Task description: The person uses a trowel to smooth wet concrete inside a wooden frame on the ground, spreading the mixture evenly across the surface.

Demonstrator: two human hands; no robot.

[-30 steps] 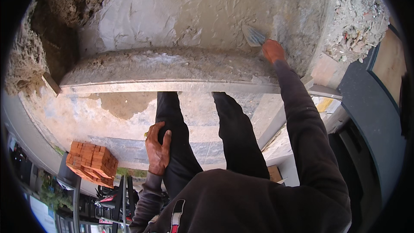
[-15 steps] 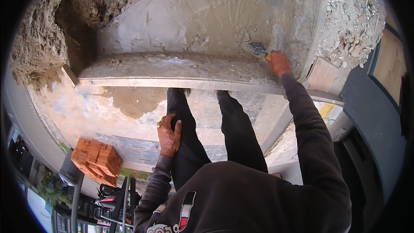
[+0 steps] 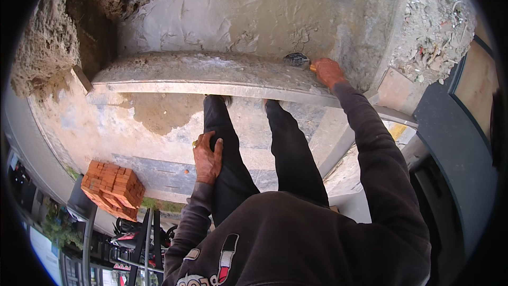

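My right hand [image 3: 329, 72] is closed round the orange-brown handle of a trowel [image 3: 297, 59], whose dark, wet blade lies against the grey mortar. The blade is close to the inner side of a raised concrete edge [image 3: 211, 69]. Wet mortar [image 3: 254, 16] spreads beyond that edge, smooth and pale at the left, rougher and browner near the trowel. Resting on my left thigh, just above the knee, my left hand [image 3: 207, 158] holds nothing and its fingers are apart. A ring shows on one finger.
A long pale board [image 3: 211, 88] runs along the near side of the raised edge. Rubble [image 3: 431, 26] is heaped at the far right, a dirt mound [image 3: 47, 37] at the far left. Stacked red bricks [image 3: 112, 188] stand at the lower left. A wet patch [image 3: 164, 112] marks the floor.
My right hand has moved the trowel to the left along the raised edge. The mortar near the blade looks more disturbed. My left hand stays on my thigh.
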